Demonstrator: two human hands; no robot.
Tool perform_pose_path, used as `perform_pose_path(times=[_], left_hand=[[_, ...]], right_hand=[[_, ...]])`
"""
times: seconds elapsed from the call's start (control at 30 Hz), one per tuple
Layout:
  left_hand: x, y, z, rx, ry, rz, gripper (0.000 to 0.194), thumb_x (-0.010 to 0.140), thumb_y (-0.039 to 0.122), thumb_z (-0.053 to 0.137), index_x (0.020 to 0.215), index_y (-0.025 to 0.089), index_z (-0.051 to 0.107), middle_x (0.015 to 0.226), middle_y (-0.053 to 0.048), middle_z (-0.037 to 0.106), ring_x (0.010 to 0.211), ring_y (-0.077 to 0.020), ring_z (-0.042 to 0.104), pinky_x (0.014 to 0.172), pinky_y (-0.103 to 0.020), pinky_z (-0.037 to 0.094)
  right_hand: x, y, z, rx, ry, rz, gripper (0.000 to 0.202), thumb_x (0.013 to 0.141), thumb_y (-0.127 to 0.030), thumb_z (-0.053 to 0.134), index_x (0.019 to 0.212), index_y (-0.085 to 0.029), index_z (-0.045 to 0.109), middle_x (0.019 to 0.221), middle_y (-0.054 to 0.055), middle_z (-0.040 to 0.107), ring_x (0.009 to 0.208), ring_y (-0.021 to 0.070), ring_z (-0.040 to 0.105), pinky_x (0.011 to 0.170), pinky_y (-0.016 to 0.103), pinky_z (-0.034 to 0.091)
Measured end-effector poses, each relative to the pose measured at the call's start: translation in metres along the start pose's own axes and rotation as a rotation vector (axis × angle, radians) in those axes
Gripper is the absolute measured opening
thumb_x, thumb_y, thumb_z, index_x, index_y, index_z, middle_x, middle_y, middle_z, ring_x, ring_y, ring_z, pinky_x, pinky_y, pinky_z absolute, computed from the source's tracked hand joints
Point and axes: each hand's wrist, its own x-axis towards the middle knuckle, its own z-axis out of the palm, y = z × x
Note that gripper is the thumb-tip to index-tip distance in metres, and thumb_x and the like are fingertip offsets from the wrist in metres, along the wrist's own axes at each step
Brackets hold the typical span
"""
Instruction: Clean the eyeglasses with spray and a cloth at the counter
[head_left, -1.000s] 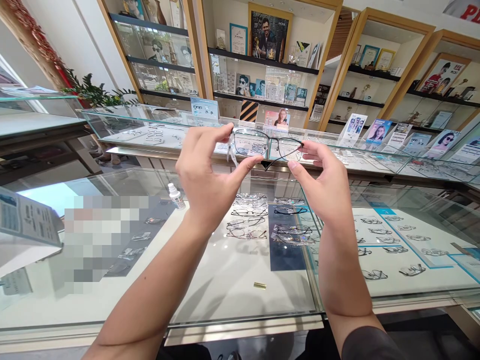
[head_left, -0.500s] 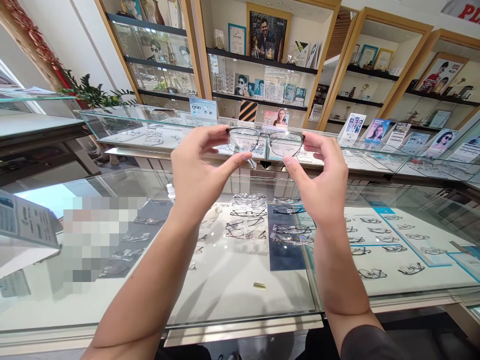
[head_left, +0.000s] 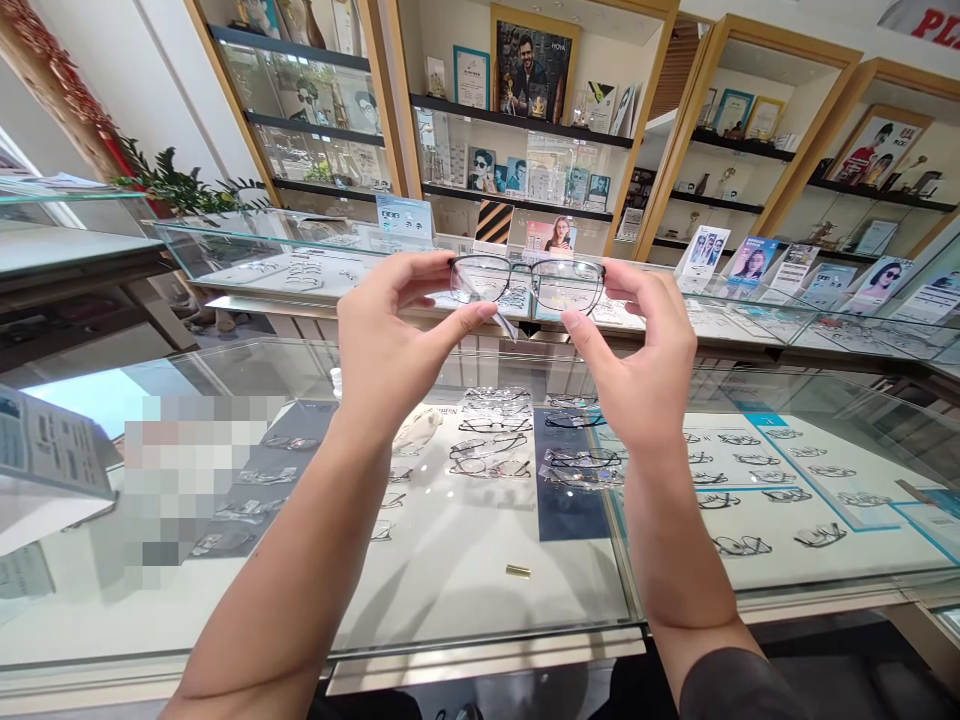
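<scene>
A pair of dark-rimmed eyeglasses is held up at arm's length, lenses facing me, above the glass display case. My left hand grips its left end with the fingers behind the frame and the thumb below the lens. On the other end, my right hand is closed the same way, thumb under the right lens. A small pale tag hangs below the left lens, near my left thumb. Several rows of eyeglasses lie inside the case beneath my hands.
A folded leaflet stand is on the case at the left. A gold clip-like piece lies inside near the front. Beyond runs another glass counter with upright advertising cards, then wooden shelves and a green plant.
The eyeglasses have tilted and shifted slightly left and down in view. The tag below the left lens has swung a little to the right. Both hands keep their hold.
</scene>
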Motion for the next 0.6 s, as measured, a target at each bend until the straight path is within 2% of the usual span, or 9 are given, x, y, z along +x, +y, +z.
perform_pose_path(times=[0.37,0.6], left_hand=[[0.000,-0.001,-0.001,0.023,-0.011,0.024,0.051,0.073,0.061,0.095,0.113,0.033,0.078,0.112,-0.005,0.081,0.106,-0.0342,0.078,0.098,-0.059,0.066],[-0.008,0.005,0.004,0.141,0.084,0.120,0.054,0.074,0.068,0.090,0.113,0.033,0.074,0.113,-0.005,0.077,0.106,-0.0342,0.074,0.096,-0.059,0.059]], right_hand=[[0.000,0.001,-0.001,-0.033,0.015,-0.016,0.041,0.099,-0.039,0.069,0.140,-0.036,0.067,0.131,0.008,0.069,0.128,0.0333,0.065,0.110,0.059,0.056],[0.003,0.012,-0.002,0.011,-0.064,0.071,0.041,0.099,-0.034,0.068,0.140,-0.035,0.069,0.136,0.008,0.073,0.124,0.0310,0.070,0.107,0.056,0.058]])
